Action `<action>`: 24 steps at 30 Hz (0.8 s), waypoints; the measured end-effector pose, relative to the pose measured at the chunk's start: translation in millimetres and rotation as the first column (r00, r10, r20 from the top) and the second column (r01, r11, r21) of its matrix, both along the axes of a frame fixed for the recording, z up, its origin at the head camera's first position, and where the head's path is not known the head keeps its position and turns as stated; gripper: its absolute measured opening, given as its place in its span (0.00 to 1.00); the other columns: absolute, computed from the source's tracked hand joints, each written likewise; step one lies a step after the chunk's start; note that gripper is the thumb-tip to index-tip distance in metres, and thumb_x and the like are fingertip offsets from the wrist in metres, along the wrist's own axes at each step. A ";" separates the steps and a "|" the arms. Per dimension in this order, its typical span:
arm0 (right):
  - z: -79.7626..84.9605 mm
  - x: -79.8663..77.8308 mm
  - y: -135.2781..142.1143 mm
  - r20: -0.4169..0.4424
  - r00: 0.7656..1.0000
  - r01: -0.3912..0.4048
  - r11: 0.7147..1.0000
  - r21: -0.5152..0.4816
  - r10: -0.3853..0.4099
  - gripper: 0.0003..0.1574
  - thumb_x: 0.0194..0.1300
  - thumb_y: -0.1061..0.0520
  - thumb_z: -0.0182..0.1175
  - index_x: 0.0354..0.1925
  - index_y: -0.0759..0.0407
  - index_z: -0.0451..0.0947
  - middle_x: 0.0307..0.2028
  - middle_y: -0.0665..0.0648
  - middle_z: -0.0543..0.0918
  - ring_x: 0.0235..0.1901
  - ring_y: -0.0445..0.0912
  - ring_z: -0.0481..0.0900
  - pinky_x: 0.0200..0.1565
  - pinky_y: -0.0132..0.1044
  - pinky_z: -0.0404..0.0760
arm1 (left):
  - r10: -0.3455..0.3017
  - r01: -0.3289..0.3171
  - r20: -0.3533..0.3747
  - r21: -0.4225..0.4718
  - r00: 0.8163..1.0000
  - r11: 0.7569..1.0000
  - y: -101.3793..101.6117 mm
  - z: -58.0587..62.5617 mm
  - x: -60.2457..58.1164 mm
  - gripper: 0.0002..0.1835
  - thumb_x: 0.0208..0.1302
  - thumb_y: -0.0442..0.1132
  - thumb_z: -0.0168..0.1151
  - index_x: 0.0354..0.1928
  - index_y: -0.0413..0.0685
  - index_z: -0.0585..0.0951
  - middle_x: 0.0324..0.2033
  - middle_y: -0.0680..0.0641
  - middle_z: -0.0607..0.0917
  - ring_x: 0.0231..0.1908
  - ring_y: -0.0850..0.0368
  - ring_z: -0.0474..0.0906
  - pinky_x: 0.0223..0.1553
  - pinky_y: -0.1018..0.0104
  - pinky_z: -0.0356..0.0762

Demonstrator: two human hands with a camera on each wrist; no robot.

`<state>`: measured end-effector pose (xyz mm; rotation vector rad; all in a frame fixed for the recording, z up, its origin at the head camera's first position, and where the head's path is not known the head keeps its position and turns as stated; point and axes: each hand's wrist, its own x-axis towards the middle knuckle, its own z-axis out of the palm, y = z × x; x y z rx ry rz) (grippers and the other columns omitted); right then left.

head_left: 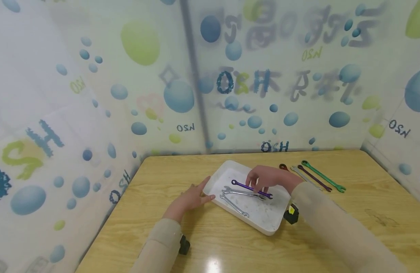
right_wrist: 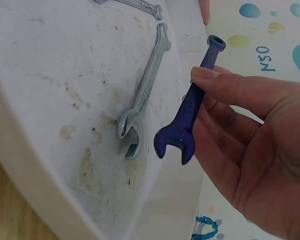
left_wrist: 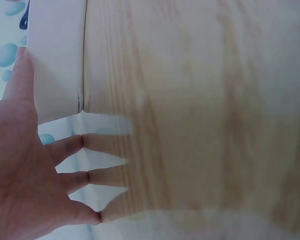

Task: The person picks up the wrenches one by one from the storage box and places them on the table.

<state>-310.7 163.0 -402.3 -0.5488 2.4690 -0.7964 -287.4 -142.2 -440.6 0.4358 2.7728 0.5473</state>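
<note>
My right hand [head_left: 266, 176] pinches a purple combination wrench [right_wrist: 182, 117] between thumb and fingers, its open-end jaw facing down in the right wrist view. It is held over a white tray [head_left: 261, 218]. Beneath it in the tray lie two silver wrenches: one [head_left: 242, 193] runs under the purple one, the other [head_left: 234, 205] slants toward the near side. My left hand [head_left: 191, 198] is at the tray's left end, fingers spread and straight, thumb along the near side. In the left wrist view its thumb lies against the tray wall [left_wrist: 57, 65].
Right of the tray on the wooden table [head_left: 155, 178] lie a green wrench [head_left: 323, 176], a dark red wrench [head_left: 314, 178] and a silver wrench [head_left: 300, 174]. A reddish wrench end [head_left: 283, 167] shows behind my right wrist. Patterned curtains [head_left: 155, 83] surround the table.
</note>
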 end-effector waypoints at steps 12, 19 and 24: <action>2.6 26.6 21.5 -0.027 1.000 -0.010 0.998 -0.054 0.008 0.14 0.58 0.66 0.69 0.42 0.54 0.83 0.32 0.52 0.79 0.32 0.46 0.78 0.30 0.39 0.83 | -0.009 0.009 0.001 0.002 1.000 1.000 -0.9 0.0 -0.9 0.43 0.67 0.65 0.53 0.78 0.64 0.48 0.69 0.38 0.66 0.70 0.31 0.49 0.63 0.31 0.52; 7.0 40.3 36.5 -0.040 0.999 -0.017 0.994 -0.112 0.013 0.14 0.58 0.67 0.68 0.43 0.58 0.82 0.31 0.53 0.79 0.29 0.46 0.78 0.28 0.40 0.82 | 0.000 0.000 0.003 0.008 1.000 1.000 -2.5 -3.8 -3.8 0.43 0.67 0.65 0.52 0.78 0.65 0.48 0.69 0.40 0.65 0.70 0.31 0.49 0.63 0.30 0.52; 11.6 53.0 53.0 -0.048 0.999 0.001 0.993 -0.118 -0.007 0.14 0.59 0.67 0.68 0.44 0.60 0.82 0.31 0.53 0.78 0.29 0.46 0.77 0.28 0.40 0.82 | 0.004 -0.004 0.015 0.023 1.000 1.000 -1.4 -3.0 -3.4 0.43 0.67 0.65 0.53 0.78 0.65 0.48 0.70 0.40 0.65 0.71 0.30 0.48 0.62 0.28 0.49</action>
